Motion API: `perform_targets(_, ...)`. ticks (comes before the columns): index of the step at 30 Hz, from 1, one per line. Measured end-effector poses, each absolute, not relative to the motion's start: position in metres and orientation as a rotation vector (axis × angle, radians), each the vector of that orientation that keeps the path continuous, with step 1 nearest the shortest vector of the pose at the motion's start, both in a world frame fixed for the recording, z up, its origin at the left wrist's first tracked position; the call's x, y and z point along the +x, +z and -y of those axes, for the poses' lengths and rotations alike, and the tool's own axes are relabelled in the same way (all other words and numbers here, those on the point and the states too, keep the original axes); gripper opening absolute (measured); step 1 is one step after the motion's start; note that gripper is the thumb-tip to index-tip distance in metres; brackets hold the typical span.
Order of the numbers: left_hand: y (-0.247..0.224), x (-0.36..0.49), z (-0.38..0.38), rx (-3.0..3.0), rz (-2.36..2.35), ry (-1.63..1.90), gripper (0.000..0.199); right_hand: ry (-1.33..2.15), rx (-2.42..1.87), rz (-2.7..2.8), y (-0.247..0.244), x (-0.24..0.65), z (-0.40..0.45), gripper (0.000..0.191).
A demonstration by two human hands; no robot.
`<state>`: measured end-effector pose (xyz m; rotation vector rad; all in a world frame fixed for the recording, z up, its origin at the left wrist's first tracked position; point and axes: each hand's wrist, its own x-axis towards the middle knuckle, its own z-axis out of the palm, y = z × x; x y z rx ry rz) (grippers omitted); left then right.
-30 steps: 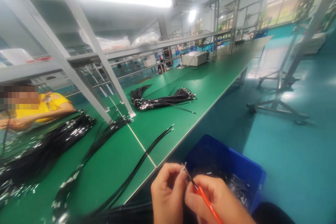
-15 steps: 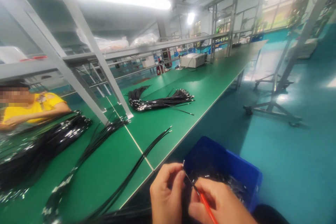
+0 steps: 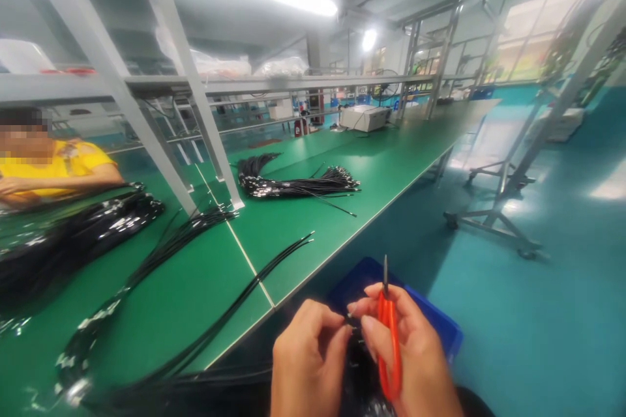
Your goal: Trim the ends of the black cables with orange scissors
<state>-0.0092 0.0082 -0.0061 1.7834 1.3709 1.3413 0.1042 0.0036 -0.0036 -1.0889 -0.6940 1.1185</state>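
My left hand [image 3: 308, 358] is closed in a pinch on the end of a thin black cable [image 3: 349, 320], just beyond the table's front edge. Red-handled scissors [image 3: 390, 339] are gripped in my right hand [image 3: 420, 352], with their blades pointing upward. The thumb and index finger of that hand reach toward the cable end, close to my left fingertips. Whether they touch it I cannot tell. Below both hands is a blue bin [image 3: 443, 326] with dark pieces inside, partly hidden by the hands. A few black cables [image 3: 244, 293] with pale tips lie across the near table edge.
Bundled black cables [image 3: 298, 187] lie on the green table [image 3: 195, 313], with another bundle [image 3: 141, 273] nearer. At left, a person in yellow [image 3: 83, 166] sits behind a large cable heap [image 3: 83, 234]. Metal shelf posts [image 3: 210, 124] rise from the table. A wheeled stand [image 3: 493, 215] is at right.
The scissors have swung from pointing at the cable to pointing upward in my right hand. My right fingers have come to the cable end. The view has shifted slightly.
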Motion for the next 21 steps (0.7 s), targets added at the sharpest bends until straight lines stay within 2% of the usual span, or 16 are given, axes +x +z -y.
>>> perform_targets(14, -0.009, 0.003, -0.004, 1.799, -1.575, 1.340, 0.019, 0.978, -1.168, 0.726, -0.006, 0.092, -0.001, 0.022)
perform_targets(21, -0.013, -0.001, -0.005, 1.855, -1.590, 1.273, 0.020, 0.507, -1.434, 0.992, -0.015, 0.086, 0.003, 0.011)
